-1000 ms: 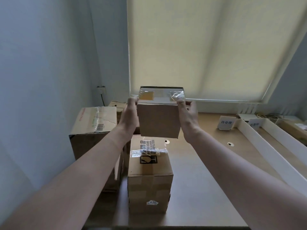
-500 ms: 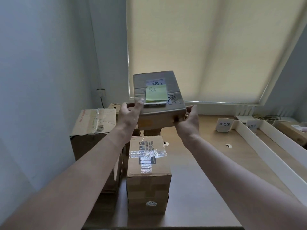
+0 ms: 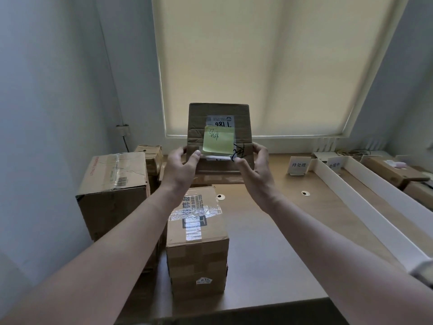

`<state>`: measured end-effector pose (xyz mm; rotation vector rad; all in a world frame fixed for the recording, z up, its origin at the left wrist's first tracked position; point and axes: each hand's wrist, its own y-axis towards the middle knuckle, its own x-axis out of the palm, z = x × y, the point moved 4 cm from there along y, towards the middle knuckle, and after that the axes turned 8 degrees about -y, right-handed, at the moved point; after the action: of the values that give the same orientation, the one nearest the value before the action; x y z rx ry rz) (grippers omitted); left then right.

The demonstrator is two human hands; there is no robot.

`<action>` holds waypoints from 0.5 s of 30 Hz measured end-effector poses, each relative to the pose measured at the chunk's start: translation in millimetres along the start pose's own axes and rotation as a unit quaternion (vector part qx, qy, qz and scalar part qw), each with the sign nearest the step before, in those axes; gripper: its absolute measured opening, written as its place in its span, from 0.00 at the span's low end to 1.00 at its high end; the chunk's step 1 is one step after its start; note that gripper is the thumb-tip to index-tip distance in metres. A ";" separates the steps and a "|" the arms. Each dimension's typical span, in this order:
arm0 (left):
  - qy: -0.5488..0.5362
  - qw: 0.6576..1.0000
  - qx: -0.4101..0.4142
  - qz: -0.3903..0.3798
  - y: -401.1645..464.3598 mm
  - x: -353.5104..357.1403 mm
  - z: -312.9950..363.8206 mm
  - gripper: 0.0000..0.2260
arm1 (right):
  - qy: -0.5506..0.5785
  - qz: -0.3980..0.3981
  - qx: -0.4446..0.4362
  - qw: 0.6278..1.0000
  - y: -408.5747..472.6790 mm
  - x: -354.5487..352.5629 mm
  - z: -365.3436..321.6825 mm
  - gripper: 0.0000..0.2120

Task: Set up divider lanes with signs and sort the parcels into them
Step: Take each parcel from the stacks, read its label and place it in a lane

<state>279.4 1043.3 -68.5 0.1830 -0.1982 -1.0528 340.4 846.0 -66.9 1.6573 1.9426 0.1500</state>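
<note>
Layout relative to the taped parcel (image 3: 198, 240) standing near the front of the table (image 3: 276, 231): a small parcel (image 3: 219, 134) is held above and behind it, with the left hand (image 3: 180, 168) on its left edge and the right hand (image 3: 254, 168) on its right edge. Left of the taped parcel stands a large carton (image 3: 112, 191), with a smaller box (image 3: 150, 157) behind that carton. To the right, well apart, two signs (image 3: 298, 165) stand at the far ends of two dividers (image 3: 365, 207), and a further parcel (image 3: 393, 171) lies right of both dividers.
</note>
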 end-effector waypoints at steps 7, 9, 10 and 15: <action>0.016 0.996 0.039 -0.084 -8.9 70.6 -15.3 0.20 | -0.159 0.114 0.008 0.981 -8.4 -59.4 35.3 0.27; 0.037 0.993 0.052 -0.104 -12.4 95.7 -20.2 0.27 | -0.197 0.133 -0.011 0.971 -13.9 -81.4 44.0 0.27; 0.051 0.990 0.060 -0.114 -15.6 109.9 -21.4 0.29 | -0.213 0.140 -0.020 0.967 -17.7 -93.7 48.5 0.26; 0.140 0.963 0.166 -0.159 -48.2 193.3 -11.0 0.30 | -0.279 0.171 -0.044 0.944 -40.4 -168.4 76.5 0.25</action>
<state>334.6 851.7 -76.6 0.6816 -0.0896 -1.2937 353.5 658.5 -89.2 1.7312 1.2065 -0.0954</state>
